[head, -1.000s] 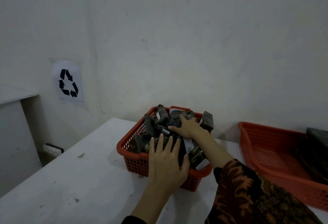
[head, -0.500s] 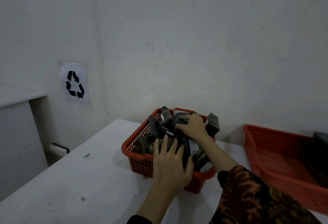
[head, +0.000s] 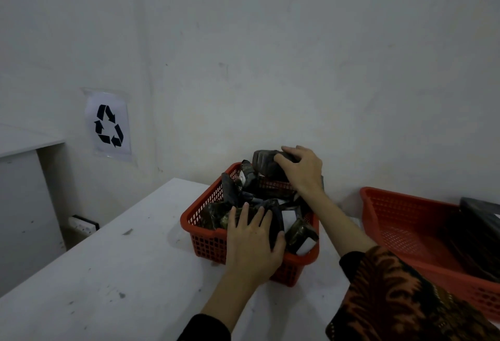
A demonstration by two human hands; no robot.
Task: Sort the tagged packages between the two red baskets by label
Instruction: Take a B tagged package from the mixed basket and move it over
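Note:
A small red basket (head: 205,246) sits on the white table, piled with several dark wrapped packages (head: 300,232), some showing white tags. My right hand (head: 303,171) grips one dark package (head: 263,163) and holds it lifted above the basket's far rim. My left hand (head: 254,240) lies flat with spread fingers on the near rim and on the packages there. A larger red basket (head: 400,221) stands to the right, with dark packages (head: 479,221) at its right end.
The white table (head: 113,273) meets a white wall behind the baskets. A recycling sign (head: 108,124) hangs on the left wall above a wall socket (head: 82,223). A grey ledge (head: 24,140) juts out at far left.
My right hand has closed on a package among the pile and lifted it up above the basket's far edge. My left hand has stayed on the near rim.

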